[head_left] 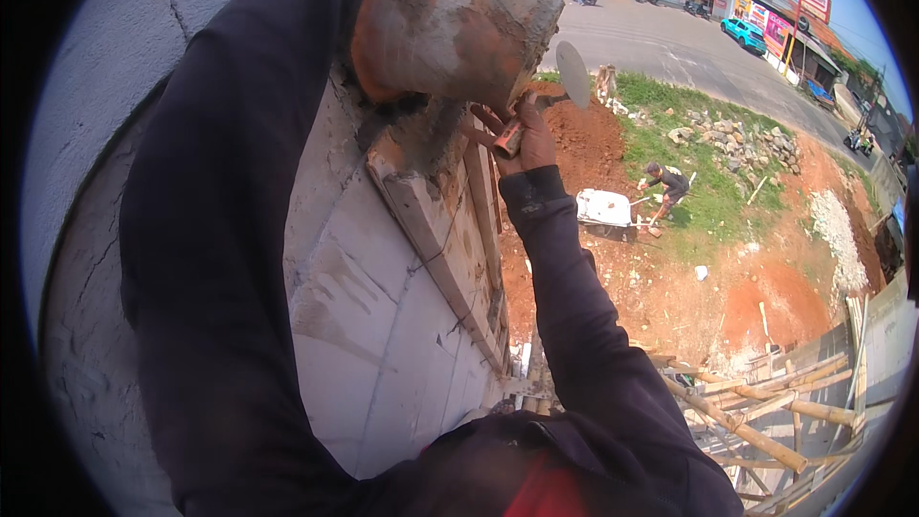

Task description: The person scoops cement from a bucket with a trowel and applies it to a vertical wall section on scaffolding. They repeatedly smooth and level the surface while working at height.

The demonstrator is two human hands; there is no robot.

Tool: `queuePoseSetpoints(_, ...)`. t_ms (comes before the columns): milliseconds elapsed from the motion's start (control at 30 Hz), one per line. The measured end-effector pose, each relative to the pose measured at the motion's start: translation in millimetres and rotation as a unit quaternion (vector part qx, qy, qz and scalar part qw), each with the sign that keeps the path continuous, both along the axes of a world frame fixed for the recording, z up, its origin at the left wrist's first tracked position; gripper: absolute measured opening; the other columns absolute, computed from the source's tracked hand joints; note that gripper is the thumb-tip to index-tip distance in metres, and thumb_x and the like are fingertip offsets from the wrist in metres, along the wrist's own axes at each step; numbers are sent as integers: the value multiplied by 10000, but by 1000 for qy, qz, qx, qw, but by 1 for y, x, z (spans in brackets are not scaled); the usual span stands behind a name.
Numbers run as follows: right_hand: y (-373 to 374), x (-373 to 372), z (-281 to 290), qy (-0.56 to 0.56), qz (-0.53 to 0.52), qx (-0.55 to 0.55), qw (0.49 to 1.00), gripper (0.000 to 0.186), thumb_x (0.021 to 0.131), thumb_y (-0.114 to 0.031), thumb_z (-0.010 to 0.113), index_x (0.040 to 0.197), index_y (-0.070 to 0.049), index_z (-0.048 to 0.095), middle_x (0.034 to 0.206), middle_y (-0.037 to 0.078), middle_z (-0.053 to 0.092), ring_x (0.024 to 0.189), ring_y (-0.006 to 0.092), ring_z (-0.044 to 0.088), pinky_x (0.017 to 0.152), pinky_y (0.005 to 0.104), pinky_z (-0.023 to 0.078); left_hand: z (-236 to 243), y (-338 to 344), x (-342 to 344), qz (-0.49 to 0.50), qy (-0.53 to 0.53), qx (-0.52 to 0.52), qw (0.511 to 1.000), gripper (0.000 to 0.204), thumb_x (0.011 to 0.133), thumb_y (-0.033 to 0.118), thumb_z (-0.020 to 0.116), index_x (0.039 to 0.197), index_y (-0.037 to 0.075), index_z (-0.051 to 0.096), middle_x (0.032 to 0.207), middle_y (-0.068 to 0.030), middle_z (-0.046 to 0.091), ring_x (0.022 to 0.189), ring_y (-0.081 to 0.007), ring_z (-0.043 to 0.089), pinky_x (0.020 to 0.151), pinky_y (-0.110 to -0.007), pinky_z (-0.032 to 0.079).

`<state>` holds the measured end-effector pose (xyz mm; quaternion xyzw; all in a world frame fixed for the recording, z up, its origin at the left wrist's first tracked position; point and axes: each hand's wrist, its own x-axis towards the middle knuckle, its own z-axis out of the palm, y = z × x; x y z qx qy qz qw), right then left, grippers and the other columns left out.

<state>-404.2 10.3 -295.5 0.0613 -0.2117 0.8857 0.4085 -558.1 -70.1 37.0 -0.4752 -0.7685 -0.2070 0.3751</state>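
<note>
A mortar-crusted, rust-coloured container point(450, 19), like a bucket, is tilted on its side at the top, above the concrete ledge. My left forearm in a dark sleeve reaches up beside it; that hand is out of sight. My right hand point(525, 139) grips the reddish handle of a trowel point(574, 72) just below the container's rim, its rounded metal blade pointing up and to the right. Below the container, wet grey mortar point(431, 148) sits atop a wooden formwork board point(440, 268) fixed along the light block wall point(354, 345).
I am high up beside the wall. Below, another person point(670, 182) bends at a white wheelbarrow point(605, 206) near red soil, grass and rubble. Bamboo scaffolding point(766, 421) is at lower right. A road point(661, 38) with a car and motorbikes runs behind, before a shopfront.
</note>
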Motion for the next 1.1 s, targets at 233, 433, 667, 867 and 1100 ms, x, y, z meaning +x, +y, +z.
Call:
queuePoseSetpoints(233, 21, 4, 53, -1, 3, 113, 994, 422, 1066, -280, 430, 1387, -7, 426, 1362, 212, 537, 1212, 385, 579, 950, 642, 542, -3, -8, 4, 4, 2, -1, 1000, 323, 842, 311, 680, 847, -8, 727, 808, -148, 690, 746, -285, 660, 683, -390, 527)
queuePoseSetpoints(433, 29, 7, 64, -54, -14, 157, 986, 408, 1063, -263, 415, 1360, 15, 443, 1309, 212, 579, 1133, 377, 633, 876, 618, 588, 2, -8, 6, 7, 14, 2, 1000, 319, 847, 303, 677, 853, -12, 726, 814, -149, 688, 750, -288, 658, 688, -391, 526)
queuePoseSetpoints(667, 14, 13, 62, -3, -59, 164, 985, 427, 1022, -327, 537, 1247, 35, 533, 1226, 199, 621, 1059, 377, 664, 851, 615, 595, 3, -8, 4, 16, 24, 6, 1000, 314, 853, 293, 673, 860, -16, 724, 822, -150, 687, 755, -291, 655, 694, -392, 526)
queuePoseSetpoints(867, 14, 13, 63, -73, -45, 132, 988, 413, 1056, -275, 427, 1338, 23, 476, 1279, 209, 599, 1090, 367, 658, 828, 571, 613, 6, -5, 1, 21, 30, 15, 999, 310, 858, 285, 669, 866, -20, 722, 828, -152, 686, 759, -294, 653, 698, -393, 526)
queuePoseSetpoints(1100, 10, 14, 64, -30, -72, 163, 984, 396, 1048, -282, 450, 1323, -3, 503, 1243, 196, 627, 1059, 355, 675, 806, 547, 619, 12, 2, 14, 44, 4, 22, 999, 367, 865, 316, 640, 963, -24, 739, 1003, -238, 709, 966, -400, 681, 873, -434, 545)
